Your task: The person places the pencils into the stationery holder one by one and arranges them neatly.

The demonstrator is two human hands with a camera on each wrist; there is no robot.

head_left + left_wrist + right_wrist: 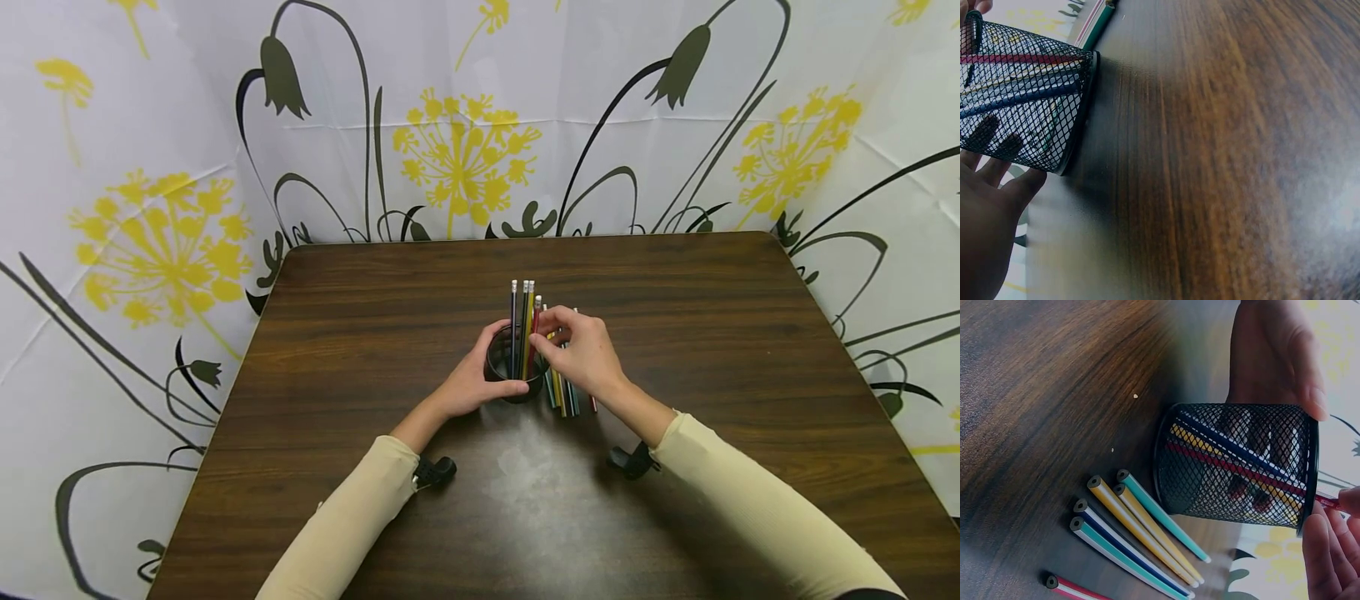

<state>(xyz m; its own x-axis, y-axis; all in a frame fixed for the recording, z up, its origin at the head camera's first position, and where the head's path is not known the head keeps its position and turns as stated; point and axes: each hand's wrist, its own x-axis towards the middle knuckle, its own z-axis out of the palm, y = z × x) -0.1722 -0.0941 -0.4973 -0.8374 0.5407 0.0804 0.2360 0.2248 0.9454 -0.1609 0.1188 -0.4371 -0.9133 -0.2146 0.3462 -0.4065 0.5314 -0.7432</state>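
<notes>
A black mesh pencil cup [1194,487] stands on the table, gripped around its side by my left hand [474,379], thumb along the near rim. Inside lean a few pencils, dark ones [513,333] and a yellow one [528,333], white erasers up. My right hand [588,354] is over the cup's right rim and pinches a red pencil [536,317] near its eraser end. In the right wrist view that pencil's shaft [1235,467] runs down inside the mesh. The left wrist view shows my left fingers [1025,184] against the cup's wall.
Several loose pencils, teal [1160,512], yellow [1138,528], navy [1125,540] and red [1079,590], lie on the brown wood-grain table [360,333] right of the cup. A floral curtain [337,167] hangs behind the table. Small pale specks [1135,396] dot the tabletop near the cup.
</notes>
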